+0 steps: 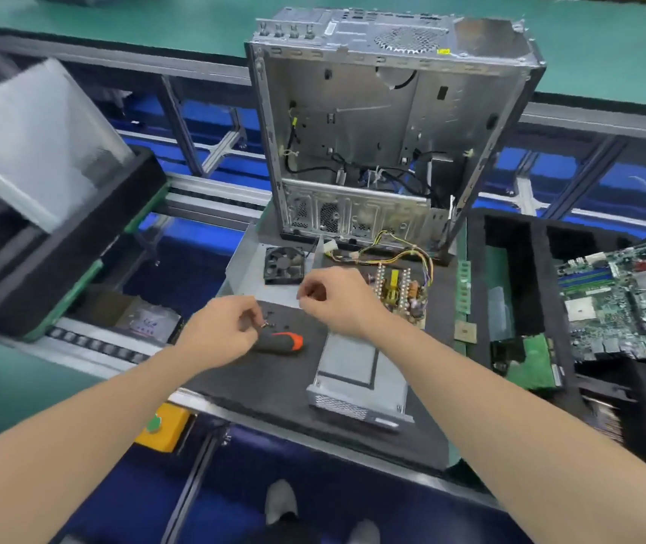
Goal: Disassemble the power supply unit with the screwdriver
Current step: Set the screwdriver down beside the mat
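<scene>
The power supply unit's casing [356, 380] lies on the black mat [258, 380] near me. Its circuit board [401, 296] sits just right of my right hand [337, 300], with its fan [284, 265] beyond. The screwdriver [286, 341] lies beneath my left hand [221, 333]. My 2 hands' fingers are curled; whether they pinch anything, I cannot tell.

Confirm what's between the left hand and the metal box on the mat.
The screwdriver lies there on the black mat, next to the left hand; head view shows it.
</scene>
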Tool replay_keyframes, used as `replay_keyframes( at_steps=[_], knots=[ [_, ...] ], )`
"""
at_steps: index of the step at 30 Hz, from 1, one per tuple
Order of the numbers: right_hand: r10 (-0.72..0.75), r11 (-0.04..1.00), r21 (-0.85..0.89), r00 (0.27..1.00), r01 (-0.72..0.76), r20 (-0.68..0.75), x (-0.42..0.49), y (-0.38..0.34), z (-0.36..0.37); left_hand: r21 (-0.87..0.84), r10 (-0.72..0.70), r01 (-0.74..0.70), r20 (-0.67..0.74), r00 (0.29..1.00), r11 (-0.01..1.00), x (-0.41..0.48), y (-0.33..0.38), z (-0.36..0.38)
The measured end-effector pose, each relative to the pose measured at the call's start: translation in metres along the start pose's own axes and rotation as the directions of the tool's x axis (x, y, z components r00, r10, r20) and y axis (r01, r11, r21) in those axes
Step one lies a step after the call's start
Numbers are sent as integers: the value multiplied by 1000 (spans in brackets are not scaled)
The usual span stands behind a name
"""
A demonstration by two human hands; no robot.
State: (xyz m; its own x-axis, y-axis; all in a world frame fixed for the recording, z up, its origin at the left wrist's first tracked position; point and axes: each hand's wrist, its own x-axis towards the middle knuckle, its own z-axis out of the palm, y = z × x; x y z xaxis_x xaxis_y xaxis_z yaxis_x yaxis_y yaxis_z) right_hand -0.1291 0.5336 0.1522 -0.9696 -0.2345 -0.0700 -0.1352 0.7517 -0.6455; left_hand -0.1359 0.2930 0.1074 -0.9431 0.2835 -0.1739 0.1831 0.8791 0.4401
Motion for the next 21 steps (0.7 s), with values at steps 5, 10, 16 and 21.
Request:
replay_keyframes(
  at_steps=[5, 10, 16, 21],
  knots=[
    [-19, 979, -191, 970, 67, 242, 4, -25, 59, 112, 98, -108, 92, 991, 988, -13, -43, 11],
    [110, 906, -423, 959, 11, 262, 18, -29, 95, 78, 155, -157, 26, 988, 985, 2, -64, 35],
    [124, 898, -438, 976, -34, 177, 32, -47, 104, 170, 269, -240, -177, 947, 956, 11, -88, 25],
    [128, 989, -106, 962, -105, 240, 50, -106, 130, 129, 109, -47, -533, 839, 991, -23, -133, -9]
  ],
)
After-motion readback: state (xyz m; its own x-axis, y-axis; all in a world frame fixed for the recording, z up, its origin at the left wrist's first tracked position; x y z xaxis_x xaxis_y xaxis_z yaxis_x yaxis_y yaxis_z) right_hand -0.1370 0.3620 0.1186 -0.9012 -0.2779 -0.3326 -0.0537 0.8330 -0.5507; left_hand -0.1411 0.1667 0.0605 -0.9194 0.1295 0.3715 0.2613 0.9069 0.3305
